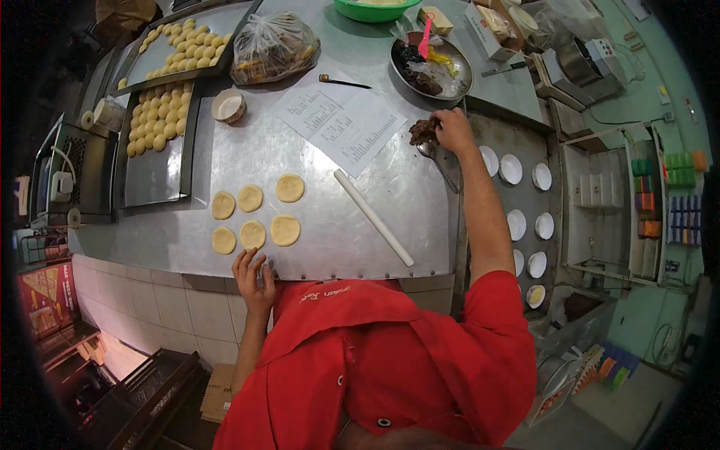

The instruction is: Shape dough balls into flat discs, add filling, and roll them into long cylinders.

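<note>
My right hand (450, 129) is closed on a lumpy mass of dark brown paste (421, 132), just above a metal spoon (444, 171) lying on the steel table (315, 225). My left hand (251, 274) is open at the table's front edge, fingertips beside a flattened dough round (252, 234). Several such rounds lie in two rows. A white rolling pin (373, 217) lies diagonally between the rounds and my right arm. Printed papers (341, 124) lie beyond it, with a steel bowl (465, 75) behind my right hand, holding dark and yellow contents and a pink utensil.
Trays of dough balls (191, 105) stand at the left, near a small cup (228, 106) and a plastic bag (275, 49). A large pan (517, 195) with several white cups is on the right. A green basin (375, 13) sits at the back.
</note>
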A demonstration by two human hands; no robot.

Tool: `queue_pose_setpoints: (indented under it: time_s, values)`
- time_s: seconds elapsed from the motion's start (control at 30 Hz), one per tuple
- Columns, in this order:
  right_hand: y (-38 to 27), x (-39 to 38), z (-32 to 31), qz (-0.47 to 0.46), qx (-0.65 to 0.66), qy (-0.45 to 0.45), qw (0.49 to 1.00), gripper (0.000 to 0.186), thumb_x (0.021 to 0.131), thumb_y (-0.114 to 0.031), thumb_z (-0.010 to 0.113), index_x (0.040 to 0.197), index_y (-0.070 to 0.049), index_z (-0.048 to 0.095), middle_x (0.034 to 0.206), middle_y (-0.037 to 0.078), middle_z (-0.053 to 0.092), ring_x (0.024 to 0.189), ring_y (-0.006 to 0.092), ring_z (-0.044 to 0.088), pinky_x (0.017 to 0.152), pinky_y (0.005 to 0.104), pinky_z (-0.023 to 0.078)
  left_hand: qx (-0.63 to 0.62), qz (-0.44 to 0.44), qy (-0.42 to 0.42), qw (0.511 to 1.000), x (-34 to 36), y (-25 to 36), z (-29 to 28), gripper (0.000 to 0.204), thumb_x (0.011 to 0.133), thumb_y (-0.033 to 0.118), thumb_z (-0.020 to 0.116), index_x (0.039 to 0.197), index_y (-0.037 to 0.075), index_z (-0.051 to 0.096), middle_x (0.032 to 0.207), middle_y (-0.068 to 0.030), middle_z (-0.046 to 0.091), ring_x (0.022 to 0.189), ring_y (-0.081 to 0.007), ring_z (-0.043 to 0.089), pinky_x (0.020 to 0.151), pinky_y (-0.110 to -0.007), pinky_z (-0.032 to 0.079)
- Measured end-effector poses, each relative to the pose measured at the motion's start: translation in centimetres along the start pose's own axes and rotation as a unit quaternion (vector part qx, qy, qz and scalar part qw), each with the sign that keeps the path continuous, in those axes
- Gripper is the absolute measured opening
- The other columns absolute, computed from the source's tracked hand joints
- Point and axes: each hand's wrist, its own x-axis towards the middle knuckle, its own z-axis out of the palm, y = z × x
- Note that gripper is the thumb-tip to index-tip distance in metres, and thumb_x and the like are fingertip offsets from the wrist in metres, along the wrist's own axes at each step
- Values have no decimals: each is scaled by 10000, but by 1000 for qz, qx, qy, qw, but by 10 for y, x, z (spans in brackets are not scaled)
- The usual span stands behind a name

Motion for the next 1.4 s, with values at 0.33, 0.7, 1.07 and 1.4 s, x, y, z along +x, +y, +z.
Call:
queue_pose_setpoints:
  time_s: [0.33, 0.7, 1.07, 1.4]
  values:
    - [-23, -27, -16, 182, 254, 49, 949, 259, 853, -141, 717, 1102, -73, 709, 1045, 104, 727, 923, 289, 690, 832, 380, 550, -8, 14, -2, 1000, 1, -22, -16, 221, 815, -41, 653, 1021, 20, 708, 1248, -134, 656, 1261, -370, 520, 1045, -471, 423]
    - [-260, -114, 26, 235, 666, -114, 699, 233, 929, -36, 651, 1155, 10, 681, 971, 63, 703, 842, 152, 678, 735, 301, 570, -95, 52, -28, 994, 44, -56, -19, 244, 781, -1, 711, 1020, 48, 702, 1178, -117, 670, 1161, -357, 567, 1001, -460, 450]
    - [-373, -129, 85, -19, 288, 34, 957, 241, 797, -90, 742, 1032, -58, 702, 922, 120, 665, 915, 354, 610, 831, 442, 509, -82, 152, -106, 979, 83, -62, 35, 278, 766, 136, 776, 1039, 125, 723, 1167, -63, 660, 1190, -321, 538, 994, -470, 414]
    - [-362, -132, 84, -26, 247, 30, 968, 185, 788, -94, 741, 956, -31, 692, 933, 122, 628, 934, 336, 577, 824, 444, 489, -53, 163, -159, 972, 99, -60, 49, 217, 774, 241, 801, 983, 182, 779, 1191, -34, 655, 1238, -306, 493, 1018, -477, 340]
